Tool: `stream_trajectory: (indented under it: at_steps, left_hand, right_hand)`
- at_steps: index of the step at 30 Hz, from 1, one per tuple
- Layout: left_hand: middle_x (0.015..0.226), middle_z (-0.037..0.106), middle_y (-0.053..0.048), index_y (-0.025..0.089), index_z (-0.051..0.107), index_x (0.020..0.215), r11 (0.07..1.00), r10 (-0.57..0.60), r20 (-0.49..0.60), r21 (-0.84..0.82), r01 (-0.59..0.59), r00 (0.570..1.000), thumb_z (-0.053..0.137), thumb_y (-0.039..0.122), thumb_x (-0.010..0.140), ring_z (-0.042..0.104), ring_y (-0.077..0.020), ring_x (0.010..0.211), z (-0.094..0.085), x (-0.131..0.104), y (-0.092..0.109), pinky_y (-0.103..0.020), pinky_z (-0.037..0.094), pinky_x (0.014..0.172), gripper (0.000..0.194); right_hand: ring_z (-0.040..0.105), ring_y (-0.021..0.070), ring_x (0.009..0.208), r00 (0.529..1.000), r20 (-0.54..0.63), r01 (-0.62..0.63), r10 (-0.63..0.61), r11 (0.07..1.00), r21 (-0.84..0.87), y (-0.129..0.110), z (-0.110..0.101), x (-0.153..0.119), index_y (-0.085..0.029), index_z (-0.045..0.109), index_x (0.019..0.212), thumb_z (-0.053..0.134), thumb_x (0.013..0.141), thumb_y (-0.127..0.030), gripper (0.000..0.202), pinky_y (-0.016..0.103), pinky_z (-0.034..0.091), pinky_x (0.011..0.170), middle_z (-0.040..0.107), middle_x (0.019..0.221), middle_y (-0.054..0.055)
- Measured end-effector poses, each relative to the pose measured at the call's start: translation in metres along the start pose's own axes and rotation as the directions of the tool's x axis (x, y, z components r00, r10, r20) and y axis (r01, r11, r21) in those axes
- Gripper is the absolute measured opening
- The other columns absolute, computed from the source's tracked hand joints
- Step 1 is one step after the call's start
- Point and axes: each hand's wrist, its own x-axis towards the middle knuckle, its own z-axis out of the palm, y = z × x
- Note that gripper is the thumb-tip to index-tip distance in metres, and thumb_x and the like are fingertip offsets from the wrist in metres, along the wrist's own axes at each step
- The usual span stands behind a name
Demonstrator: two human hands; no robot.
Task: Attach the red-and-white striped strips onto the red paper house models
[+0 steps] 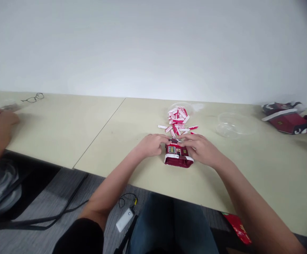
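Red house: lies between the bowl and the near edge of the tabletop, windowed front up, dark-red base rim toward the near edge; the red house has white trim.
Left hand: the left hand has bent fingers pressed on the house's upper left corner.
Right hand: the right hand closes on its right side, fingertips at the roof; the two hands are apart, with the house between them.
Bowl: a clear bowl nearer the far edge, heaped with red-and-white strips; more strips lie outside it, between bowl and house.
Second container: a clear plastic container, right of the bowl.
Far right: dark-red house-like pieces, blurred, toward the far edge.
Far left: eyeglasses near the far edge; another person's hand by the near edge.
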Motion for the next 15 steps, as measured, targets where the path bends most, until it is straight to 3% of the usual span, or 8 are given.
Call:
stream_trajectory:
  at_steps: [3, 6, 9, 12, 15]
  left_hand:
    - [0.126, 0.051, 0.003, 0.025, 0.067, 0.111, 0.994, -0.094, 0.049, 0.062, 0.091, 0.994, 0.037, 0.01, 0.078, 0.054, -0.004, 0.109, -0.01, 0.0, 0.012, -0.013, 0.045, 0.101, 0.047]
    - [0.134, 0.044, -0.003, 0.018, 0.066, 0.112, 0.972, -0.176, -0.038, 0.152, 0.18, 0.984, 0.037, 0.027, 0.087, 0.05, -0.0112, 0.118, -0.006, 0.003, 0.038, -0.024, 0.041, 0.109, 0.039]
    - [0.135, 0.041, -0.008, 0.015, 0.053, 0.13, 0.973, -0.071, -0.169, 0.204, 0.106, 0.983, 0.042, 0.054, 0.087, 0.042, -0.0182, 0.127, 0.018, 0.004, 0.067, -0.032, 0.035, 0.115, 0.059]
    - [0.13, 0.047, -0.007, 0.018, 0.056, 0.125, 0.964, 0.002, -0.196, 0.26, 0.05, 0.981, 0.047, 0.06, 0.084, 0.04, -0.0181, 0.127, 0.038, -0.008, 0.078, -0.033, 0.031, 0.117, 0.059]
    - [0.12, 0.052, -0.008, 0.014, 0.063, 0.108, 0.927, -0.118, -0.251, 0.319, 0.198, 0.961, 0.044, 0.054, 0.088, 0.045, -0.0145, 0.119, 0.027, -0.032, 0.052, -0.029, 0.033, 0.114, 0.048]
  right_hand:
    - [0.059, 0.028, 0.109, 1.0, -0.022, -0.018, 0.016, 0.998, -0.066, -0.002, 0.002, -0.003, -0.025, 0.073, 0.098, 0.045, 0.073, -0.001, 0.044, 0.05, 0.048, 0.091, 0.061, 0.12, 0.007]
    - [0.054, 0.026, 0.118, 0.995, -0.098, -0.016, 0.022, 0.998, 0.055, -0.005, 0.008, -0.01, -0.027, 0.071, 0.107, 0.043, 0.077, -0.003, 0.047, 0.048, 0.047, 0.097, 0.054, 0.131, 0.007]
    - [0.051, 0.0241, 0.124, 0.977, -0.199, -0.034, 0.074, 0.98, 0.196, 0.002, 0.0, -0.032, -0.031, 0.063, 0.121, 0.046, 0.088, -0.014, 0.041, 0.046, 0.046, 0.101, 0.05, 0.136, 0.007]
    - [0.06, 0.0244, 0.112, 0.922, -0.317, -0.172, 0.224, 0.968, 0.182, 0.029, -0.037, -0.084, -0.032, 0.064, 0.117, 0.051, 0.092, -0.03, 0.028, 0.044, 0.047, 0.098, 0.062, 0.119, 0.008]
    - [0.067, 0.0246, 0.087, 0.817, -0.395, -0.439, 0.421, 0.897, 0.049, 0.065, -0.091, -0.154, -0.029, 0.069, 0.107, 0.057, 0.087, -0.05, 0.031, 0.039, 0.051, 0.072, 0.066, 0.107, 0.016]
